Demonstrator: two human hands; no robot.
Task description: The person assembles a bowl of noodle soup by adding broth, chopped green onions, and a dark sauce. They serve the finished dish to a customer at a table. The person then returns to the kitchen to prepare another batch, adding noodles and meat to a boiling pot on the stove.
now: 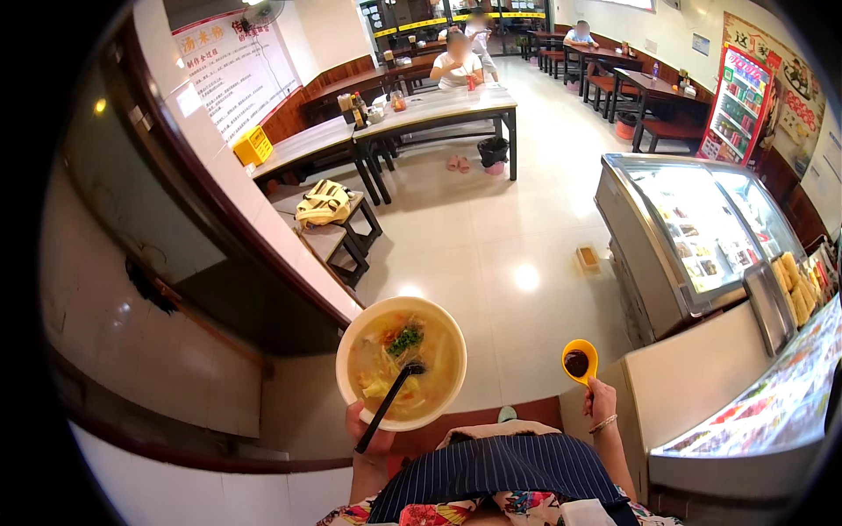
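My left hand (370, 434) holds a large white bowl (458, 342) from below at its near left rim. Broth with noodles, chopped green herbs (406, 339) and yellowish leaf pieces fills it, and a black spoon (391, 404) rests in it, its handle leaning over the near rim. In my right hand (600, 400) is the handle of a small yellow dipper (591, 348) with dark sauce inside, held level to the right of the bowl and apart from it. A bracelet circles my right wrist.
A brown doorframe (263, 283) stands at left, a counter (691, 368) and glass-topped freezer (691, 230) at right. Ahead are a long table (447, 102) with a seated person (456, 66), a bin (493, 154), pink slippers (458, 164), a stool with a yellow bag (324, 202), and a floor box (587, 259).
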